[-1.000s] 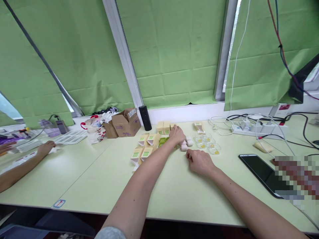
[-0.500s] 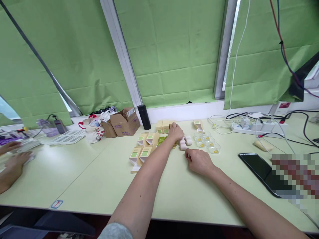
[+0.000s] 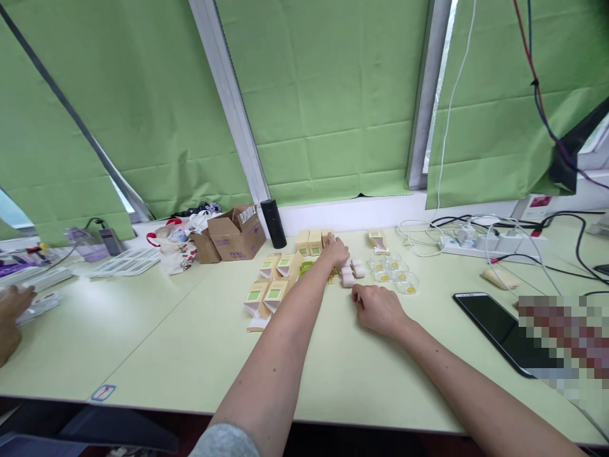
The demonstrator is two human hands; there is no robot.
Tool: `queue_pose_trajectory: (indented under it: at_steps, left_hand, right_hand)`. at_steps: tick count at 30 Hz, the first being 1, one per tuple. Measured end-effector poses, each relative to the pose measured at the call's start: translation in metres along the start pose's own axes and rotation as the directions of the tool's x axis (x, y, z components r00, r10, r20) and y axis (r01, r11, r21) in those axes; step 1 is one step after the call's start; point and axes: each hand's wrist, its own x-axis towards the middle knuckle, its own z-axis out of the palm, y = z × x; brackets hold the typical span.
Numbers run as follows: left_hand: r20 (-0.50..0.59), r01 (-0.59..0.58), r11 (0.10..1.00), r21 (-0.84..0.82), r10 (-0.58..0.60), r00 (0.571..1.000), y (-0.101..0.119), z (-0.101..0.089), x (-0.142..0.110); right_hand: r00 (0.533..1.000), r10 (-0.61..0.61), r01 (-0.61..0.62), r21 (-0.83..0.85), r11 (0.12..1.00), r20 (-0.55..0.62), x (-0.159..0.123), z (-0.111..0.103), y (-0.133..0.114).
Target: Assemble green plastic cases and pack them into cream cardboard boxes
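My left hand [image 3: 337,251] reaches far across the table, its fingers closed around the top of a small cream box [image 3: 326,237] at the end of a row. Other upright cream boxes [image 3: 308,242] stand just left of it. My right hand [image 3: 379,309] rests nearer me in a loose fist, nothing showing in it. Ahead of it sit several pale pink rolls [image 3: 347,275] and clear cups with yellow centres [image 3: 399,277]. Opened cream boxes with green labels [image 3: 275,296] lie left of my left forearm, which partly hides some green items [image 3: 306,266].
One more opened box [image 3: 377,240] is at the back. A phone [image 3: 504,330], power strip [image 3: 495,244] and cables lie right. A black cylinder [image 3: 273,224], cardboard box [image 3: 236,233] and cloth bag [image 3: 175,249] stand back left. Another person's hand [image 3: 14,311] is at far left.
My left hand stays at the row of boxes with only a slight shift of the fingers. My right hand is still. The other person's hands have moved left, one out of sight.
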Motion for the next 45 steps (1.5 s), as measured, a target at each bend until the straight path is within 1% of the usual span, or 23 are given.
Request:
queue_pose_trajectory:
  at_steps: [3, 6, 9, 11, 14, 17, 20, 22, 23, 24, 25, 26, 27, 29, 32, 33, 35, 38, 42, 45]
  left_hand:
    - [0.015, 0.056, 0.996, -0.074, -0.055, 0.998, 0.000, -0.002, 0.000]
    - [0.032, 0.076, 0.988, -0.131, -0.072, 0.997, 0.001, -0.006, -0.002]
    - [0.036, 0.071, 0.981, -0.183, -0.066, 0.997, 0.001, -0.011, -0.007]
    - [0.022, 0.047, 0.975, -0.217, -0.043, 0.999, 0.001, -0.014, -0.011]
    - [-0.035, -0.007, 0.963, -0.268, -0.003, 0.999, 0.004, -0.021, -0.022]
    - [-0.160, -0.073, 0.945, -0.318, 0.022, 0.987, 0.006, -0.035, -0.039]
    - [-0.327, -0.147, 0.920, -0.364, 0.021, 0.945, 0.005, -0.056, -0.065]
    - [-0.410, -0.178, 0.902, -0.393, 0.001, 0.912, 0.001, -0.070, -0.086]
    - [-0.458, -0.202, 0.888, -0.414, -0.011, 0.889, -0.002, -0.076, -0.099]
    - [-0.523, -0.252, 0.845, -0.472, -0.038, 0.851, -0.005, -0.081, -0.112]
    - [-0.563, -0.285, 0.812, -0.509, -0.064, 0.824, -0.009, -0.085, -0.126]
    - [-0.584, -0.298, 0.803, -0.516, -0.075, 0.808, -0.012, -0.088, -0.140]
    - [-0.587, -0.284, 0.817, -0.502, -0.081, 0.805, -0.016, -0.090, -0.153]
    - [-0.586, -0.221, 0.876, -0.429, -0.083, 0.806, -0.023, -0.090, -0.179]
    - [-0.515, -0.076, 0.957, -0.282, -0.084, 0.853, -0.034, -0.081, -0.206]
    - [-0.504, -0.041, 0.977, -0.209, -0.072, 0.861, -0.038, -0.077, -0.212]
    - [-0.469, -0.004, 0.999, -0.044, -0.018, 0.883, -0.045, -0.067, -0.220]
    - [-0.406, 0.011, 0.992, 0.125, 0.041, 0.913, -0.052, -0.054, -0.224]
    - [-0.354, -0.013, 0.974, 0.228, 0.096, 0.930, -0.055, -0.047, -0.226]
    - [-0.315, -0.005, 0.962, 0.274, 0.094, 0.944, -0.056, -0.048, -0.228]
  right_hand:
    - [1.000, -0.004, 0.004, 0.002, 1.000, -0.010, 0.000, 0.001, 0.000]
    - [1.000, -0.003, 0.003, 0.008, 1.000, -0.017, -0.001, 0.000, 0.000]
    - [1.000, -0.002, 0.003, 0.014, 1.000, -0.020, -0.001, 0.000, 0.000]
    - [1.000, -0.005, 0.005, 0.021, 1.000, -0.023, -0.001, 0.000, 0.000]
    - [1.000, -0.011, 0.012, 0.029, 0.999, -0.028, -0.001, 0.002, 0.001]
    - [0.999, -0.020, 0.021, 0.039, 0.999, -0.039, 0.000, 0.003, 0.001]
    - [0.999, -0.022, 0.024, 0.043, 0.999, -0.045, -0.001, 0.003, 0.001]
    - [0.999, -0.017, 0.018, 0.042, 0.999, -0.043, -0.002, 0.003, 0.001]
    - [0.999, -0.015, 0.017, 0.041, 0.999, -0.042, -0.002, 0.002, 0.001]
    - [0.999, -0.013, 0.015, 0.041, 0.999, -0.041, -0.003, 0.002, 0.000]
    - [0.999, -0.012, 0.013, 0.040, 0.999, -0.041, -0.003, 0.002, 0.000]
    - [0.999, -0.012, 0.014, 0.038, 0.999, -0.041, -0.003, 0.002, 0.000]
    - [0.999, -0.013, 0.014, 0.036, 0.999, -0.042, -0.004, 0.002, -0.001]
    - [0.999, -0.010, 0.011, 0.033, 0.999, -0.042, -0.004, 0.002, -0.001]
    - [0.999, -0.007, 0.008, 0.039, 0.999, -0.044, -0.004, 0.001, -0.003]
    - [0.999, -0.006, 0.008, 0.042, 0.999, -0.043, -0.004, 0.001, -0.003]
    - [0.999, -0.004, 0.005, 0.048, 0.999, -0.035, -0.004, 0.001, -0.004]
    - [1.000, 0.001, 0.001, 0.059, 0.998, -0.028, -0.004, 0.002, -0.004]
    - [0.999, 0.000, 0.002, 0.072, 0.997, -0.036, -0.004, 0.002, -0.004]
    - [0.998, 0.005, 0.001, 0.101, 0.995, -0.058, -0.004, 0.003, -0.005]
